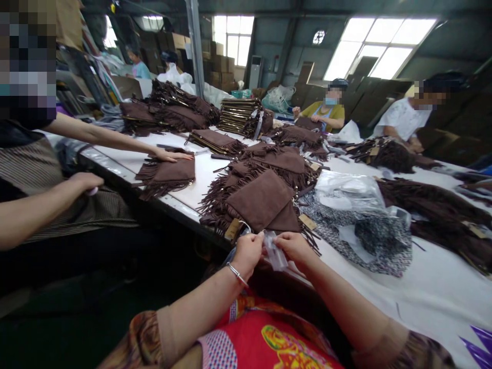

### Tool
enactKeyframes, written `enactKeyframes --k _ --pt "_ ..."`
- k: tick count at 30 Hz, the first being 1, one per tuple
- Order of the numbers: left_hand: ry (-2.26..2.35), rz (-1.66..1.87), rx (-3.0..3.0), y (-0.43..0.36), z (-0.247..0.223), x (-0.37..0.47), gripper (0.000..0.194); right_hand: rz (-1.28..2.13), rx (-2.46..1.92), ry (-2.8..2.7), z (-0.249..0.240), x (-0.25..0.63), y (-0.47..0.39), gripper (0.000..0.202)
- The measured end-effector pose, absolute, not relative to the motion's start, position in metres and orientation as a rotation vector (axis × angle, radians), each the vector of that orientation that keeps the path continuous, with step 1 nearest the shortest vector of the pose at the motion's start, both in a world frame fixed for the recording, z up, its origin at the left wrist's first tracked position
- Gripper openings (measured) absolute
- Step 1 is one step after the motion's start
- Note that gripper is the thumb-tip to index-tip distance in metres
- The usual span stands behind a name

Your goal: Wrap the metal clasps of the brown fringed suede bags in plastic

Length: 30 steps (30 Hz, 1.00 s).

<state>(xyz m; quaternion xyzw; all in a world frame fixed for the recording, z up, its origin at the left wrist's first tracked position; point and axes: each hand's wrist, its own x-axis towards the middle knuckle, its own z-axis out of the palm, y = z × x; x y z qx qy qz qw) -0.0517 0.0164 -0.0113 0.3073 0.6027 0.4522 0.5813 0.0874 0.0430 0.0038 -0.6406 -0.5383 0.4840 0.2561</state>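
Note:
Both of my hands meet at the table's near edge, just below a brown fringed bag (261, 200) that lies flat on a heap of similar bags. My left hand (249, 252) is closed in a pinch by the bag's lower edge, at the strap or clasp end; what exactly sits between its fingers is too small to make out. A small clear plastic bag (275, 255) hangs between the hands, and my right hand (294, 247) pinches its upper right side. Beside my left hand a tan tag (232, 228) dangles from the brown bag. Another tan tag (307, 222) lies to the right.
A co-worker's hand (172, 155) presses on a fringed bag (169, 174) at left. Stacked bags (238, 117) stand farther back. To my right are clear plastic bags (348, 189) on speckled black-and-white fabric (388, 241). Two people work across the white table (434, 292).

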Motion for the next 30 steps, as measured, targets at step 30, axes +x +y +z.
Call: enactKeyframes --k 30 --pt "1.325 1.002 0.455 -0.002 0.003 -0.034 0.006 1.098 -1.747 -1.602 -0.009 0.1 0.034 0.028"
